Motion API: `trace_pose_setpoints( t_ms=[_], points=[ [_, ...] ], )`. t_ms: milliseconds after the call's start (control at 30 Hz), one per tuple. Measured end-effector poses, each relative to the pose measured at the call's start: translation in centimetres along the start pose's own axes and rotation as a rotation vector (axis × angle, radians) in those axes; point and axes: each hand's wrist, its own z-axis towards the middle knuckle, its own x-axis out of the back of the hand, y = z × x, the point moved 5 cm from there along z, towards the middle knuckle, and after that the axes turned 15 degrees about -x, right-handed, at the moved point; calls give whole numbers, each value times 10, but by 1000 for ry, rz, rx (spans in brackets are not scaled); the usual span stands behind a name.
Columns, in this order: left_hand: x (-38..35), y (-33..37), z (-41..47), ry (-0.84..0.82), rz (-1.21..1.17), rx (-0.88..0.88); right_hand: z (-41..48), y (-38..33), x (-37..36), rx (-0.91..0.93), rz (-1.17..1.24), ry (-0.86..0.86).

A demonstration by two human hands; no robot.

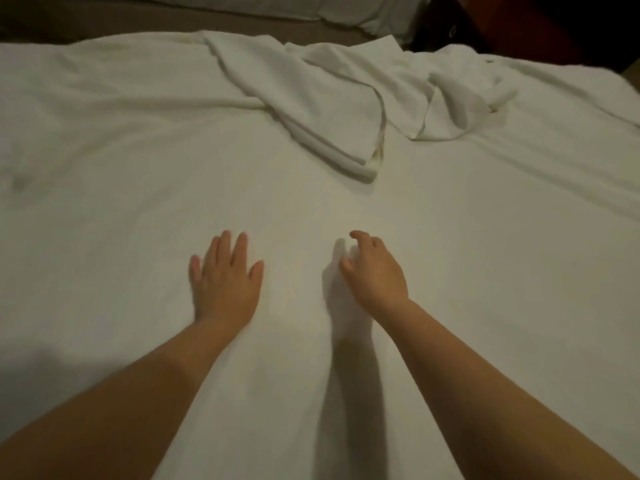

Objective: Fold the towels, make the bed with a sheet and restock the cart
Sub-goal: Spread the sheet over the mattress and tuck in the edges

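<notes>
Presses left hand (225, 282) flat on white sheet (138, 150), fingers straight and slightly spread. Holds right hand (375, 271) just above same sheet, fingers loosely curled, gripping nothing, shadow beside it. Has crumpled towels (322, 98) heaped on sheet at far middle, well apart from both hands.

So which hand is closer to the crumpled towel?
Right. The crumpled towel lies straight ahead of the right hand, which hovers over the sheet; the left hand lies flat on it, farther off to the left.
</notes>
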Motion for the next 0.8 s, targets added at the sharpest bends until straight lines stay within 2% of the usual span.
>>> trace_pose_setpoints(
  t_ms=[100,200,300,467,600,800],
  points=[
    [-32,-8,0,206,33,-41,57,-5,-6,19,60,96],
    [-40,-13,0,301,71,-52,109,-19,2,-124,413,156],
    [-43,-16,1,340,89,-67,148,-31,10,-300,750,140],
    [-44,-16,1,340,85,-63,156,-40,14,-330,629,154],
    [-40,-15,1,350,58,-46,116,-35,1,-207,510,179],
    [-26,-13,0,222,-16,-22,39,-18,-11,-197,687,173]
  ],
)
